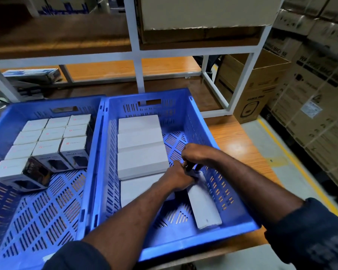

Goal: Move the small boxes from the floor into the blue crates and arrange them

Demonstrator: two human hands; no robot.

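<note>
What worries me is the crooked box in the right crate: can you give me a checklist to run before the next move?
1. Grip: left hand and right hand both hold the far end of the angled box: ok.
2. Angled box lined up with the row of white boxes: not ok, it lies skewed.
3. The row itself straight: ok.
4. Free space in the right crate beside the row: ok.
5. Small boxes in the left crate set in a grid: ok.
6. Boxes remaining on the floor: cannot tell, little of it is in view.
</note>
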